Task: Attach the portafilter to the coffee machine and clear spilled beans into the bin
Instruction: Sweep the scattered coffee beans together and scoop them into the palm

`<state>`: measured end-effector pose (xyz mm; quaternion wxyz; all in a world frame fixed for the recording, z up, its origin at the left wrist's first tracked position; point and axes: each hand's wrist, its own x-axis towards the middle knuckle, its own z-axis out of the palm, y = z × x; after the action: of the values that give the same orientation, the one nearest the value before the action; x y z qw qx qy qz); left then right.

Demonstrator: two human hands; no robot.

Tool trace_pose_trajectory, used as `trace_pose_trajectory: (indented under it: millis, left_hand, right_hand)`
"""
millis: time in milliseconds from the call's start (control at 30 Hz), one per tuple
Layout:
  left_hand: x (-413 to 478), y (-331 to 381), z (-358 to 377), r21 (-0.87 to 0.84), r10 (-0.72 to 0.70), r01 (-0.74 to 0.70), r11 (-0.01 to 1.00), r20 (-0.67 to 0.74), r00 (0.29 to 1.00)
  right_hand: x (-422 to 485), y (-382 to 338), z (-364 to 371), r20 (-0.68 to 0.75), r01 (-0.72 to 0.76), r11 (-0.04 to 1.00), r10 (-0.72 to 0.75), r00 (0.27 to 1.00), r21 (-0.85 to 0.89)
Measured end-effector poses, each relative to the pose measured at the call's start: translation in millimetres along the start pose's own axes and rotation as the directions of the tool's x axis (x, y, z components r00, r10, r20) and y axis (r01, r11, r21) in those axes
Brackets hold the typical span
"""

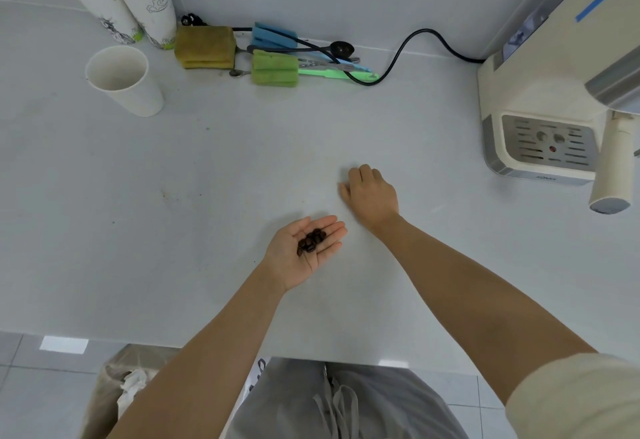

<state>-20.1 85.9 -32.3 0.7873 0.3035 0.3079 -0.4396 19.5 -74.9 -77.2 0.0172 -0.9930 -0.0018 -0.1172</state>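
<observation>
My left hand (pixel 300 251) lies palm up over the middle of the white counter, cupping several dark coffee beans (pixel 311 241). My right hand (pixel 371 193) rests palm down on the counter just right of it, fingers curled against the surface; whether beans lie under it is hidden. The cream coffee machine (pixel 540 88) stands at the right edge, with the portafilter's cream handle (pixel 611 168) sticking out from under its head over the drip tray (pixel 549 144). The bin (pixel 114 393), lined with a bag and holding crumpled paper, sits on the floor at the lower left.
Three paper cups (pixel 124 80) stand at the back left. Folded cloths (pixel 205 46), sponges (pixel 275 67), utensils and a black power cable (pixel 401 54) lie along the back wall. The counter's front edge runs across the bottom, with tiled floor below.
</observation>
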Motion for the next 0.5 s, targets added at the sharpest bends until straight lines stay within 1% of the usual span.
trace_pose_trajectory:
  millis: [133,200,333,500]
  left_hand:
    - [2,-1,0,-0.006,-0.005,0.005,1.0,-0.005,1.0]
    - [3,-2,1,-0.005,-0.007,0.007,1.0,-0.009,1.0]
    - [7,-5,2,0.013,-0.014,0.014,1.0,-0.01,1.0]
    - [9,-8,6,0.02,-0.015,0.015,1.0,-0.015,1.0]
  right_hand:
    - [3,9,11,-0.1,0.121,0.992,-0.123,0.987,-0.03]
    - [3,12,14,-0.145,0.155,0.987,-0.159,0.977,-0.039]
    - [5,13,18,-0.209,0.188,0.98,-0.196,0.958,-0.059]
    - [6,13,26,-0.265,0.195,0.979,-0.205,0.942,-0.065]
